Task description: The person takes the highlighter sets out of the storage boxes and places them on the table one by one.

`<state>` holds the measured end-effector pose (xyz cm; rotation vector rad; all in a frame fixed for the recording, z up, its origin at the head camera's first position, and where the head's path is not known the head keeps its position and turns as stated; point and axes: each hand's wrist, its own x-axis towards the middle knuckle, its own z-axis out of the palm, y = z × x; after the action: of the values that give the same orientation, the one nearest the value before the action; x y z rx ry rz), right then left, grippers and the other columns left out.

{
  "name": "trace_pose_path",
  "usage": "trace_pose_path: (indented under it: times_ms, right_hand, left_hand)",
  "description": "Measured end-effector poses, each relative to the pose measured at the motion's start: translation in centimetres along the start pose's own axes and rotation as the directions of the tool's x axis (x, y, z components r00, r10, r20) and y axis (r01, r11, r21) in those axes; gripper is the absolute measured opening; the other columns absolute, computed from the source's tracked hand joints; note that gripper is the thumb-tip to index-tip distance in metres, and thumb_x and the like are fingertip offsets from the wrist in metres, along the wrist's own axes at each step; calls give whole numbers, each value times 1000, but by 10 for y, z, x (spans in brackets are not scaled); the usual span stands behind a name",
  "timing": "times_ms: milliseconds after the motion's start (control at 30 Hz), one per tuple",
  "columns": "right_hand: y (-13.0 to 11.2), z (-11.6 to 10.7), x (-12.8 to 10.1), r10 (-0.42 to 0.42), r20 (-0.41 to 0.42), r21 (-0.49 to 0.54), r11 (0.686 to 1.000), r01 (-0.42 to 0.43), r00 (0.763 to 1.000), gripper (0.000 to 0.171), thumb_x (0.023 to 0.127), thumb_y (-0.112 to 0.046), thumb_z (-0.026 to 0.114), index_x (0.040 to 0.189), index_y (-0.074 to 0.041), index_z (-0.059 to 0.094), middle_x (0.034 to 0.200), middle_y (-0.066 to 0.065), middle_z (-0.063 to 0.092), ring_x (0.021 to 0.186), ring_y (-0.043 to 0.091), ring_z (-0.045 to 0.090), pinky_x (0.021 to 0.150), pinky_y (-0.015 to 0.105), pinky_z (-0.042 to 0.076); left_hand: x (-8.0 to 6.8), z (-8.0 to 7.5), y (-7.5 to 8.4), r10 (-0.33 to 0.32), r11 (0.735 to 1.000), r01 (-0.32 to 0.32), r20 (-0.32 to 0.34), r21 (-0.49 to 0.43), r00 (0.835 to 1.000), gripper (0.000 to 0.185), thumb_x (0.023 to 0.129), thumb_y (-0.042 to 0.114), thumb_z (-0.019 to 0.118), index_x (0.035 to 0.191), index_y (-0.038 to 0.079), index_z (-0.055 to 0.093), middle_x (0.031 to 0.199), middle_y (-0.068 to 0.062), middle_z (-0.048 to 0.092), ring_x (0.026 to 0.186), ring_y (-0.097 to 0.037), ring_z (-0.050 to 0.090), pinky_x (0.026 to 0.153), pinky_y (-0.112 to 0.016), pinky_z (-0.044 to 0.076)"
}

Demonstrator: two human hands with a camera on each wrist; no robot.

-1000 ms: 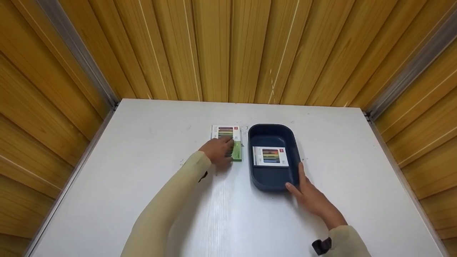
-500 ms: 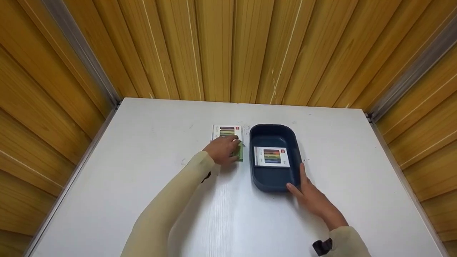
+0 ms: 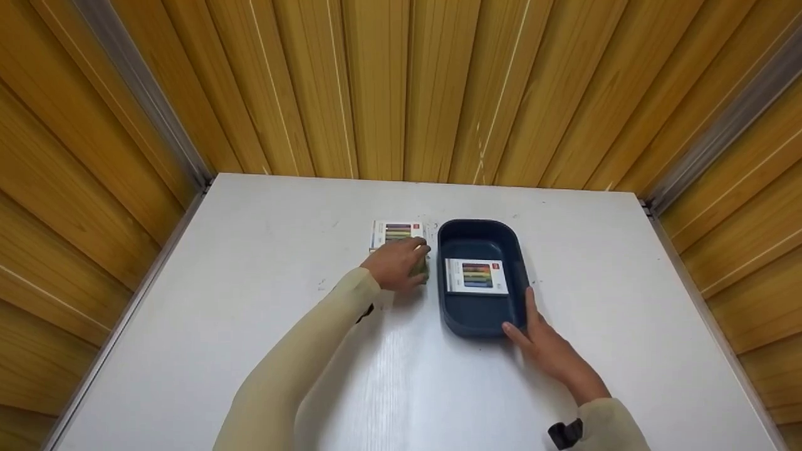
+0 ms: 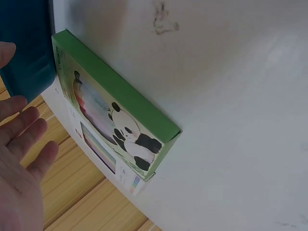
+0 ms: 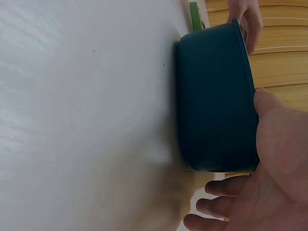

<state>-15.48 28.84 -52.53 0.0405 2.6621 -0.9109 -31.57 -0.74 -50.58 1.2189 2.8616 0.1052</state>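
Observation:
My left hand [image 3: 396, 263] is over a green box with a panda picture [image 4: 122, 84], which lies flat on the table. In the left wrist view its fingers [image 4: 41, 166] are spread, apart from the box. Beside the green box is a white pack of coloured sticks [image 3: 387, 232], partly covered by the hand in the head view. A dark blue open bin [image 3: 479, 313] stands to the right, with a similar white pack [image 3: 476, 275] lying inside. At the bin's near right corner rests my right hand [image 3: 551, 354], thumb at the rim [image 5: 262, 101], other fingers straight along the outside.
A white table [image 3: 313, 219] bears everything. Wood-patterned panels [image 3: 401, 94] enclose its back and sides. Metal posts [image 3: 150, 106] rise at the back corners.
My left hand has shifted slightly right over the green box, covering more of it. The right hand and the bin keep their places.

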Motion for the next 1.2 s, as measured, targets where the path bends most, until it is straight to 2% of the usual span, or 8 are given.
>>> trace_pose_path:
  times_ms: [300,433,667,933,1200]
  right_hand:
    - [0,0,-1,-3,-7,-26,1000,3,1000,93,96,-63,35,150,-20,-28,160,26,-2,145,48,12,111,67,22]
    - [0,0,-1,6,-3,-21,1000,-6,1000,93,96,-64,35,149,-22,-29,161,25,-4,145,48,10,111,67,21]
    - [0,1,-2,13,2,-20,1000,-13,1000,93,95,-65,35,149,-23,-29,160,25,-2,145,49,12,111,67,22]
    - [1,2,-3,22,12,6,1000,-22,1000,93,95,-65,35,149,-24,-29,161,24,-4,146,48,9,112,67,19]
    - [0,2,-2,0,-2,-4,1000,0,1000,93,97,-61,36,150,-18,-26,160,26,-2,146,47,10,112,66,21]
  left_hand:
    - [7,-4,7,14,1000,-14,-19,15,1000,60,96,48,50,144,12,43,147,-6,45,137,-22,43,114,-40,35]
    - [11,-6,11,27,999,-26,-37,26,999,60,96,49,49,143,12,43,147,-5,45,137,-21,44,114,-41,36]
    - [18,-9,22,43,998,-42,-33,37,999,61,95,50,49,144,14,43,149,-5,44,138,-20,43,114,-41,36]
    - [22,-10,29,78,996,-77,-12,39,997,66,93,51,54,145,13,42,148,-6,43,136,-21,44,115,-37,35]
    - [28,-7,32,128,990,-126,-34,57,991,64,93,51,53,142,11,44,144,-7,45,132,-21,48,113,-36,38]
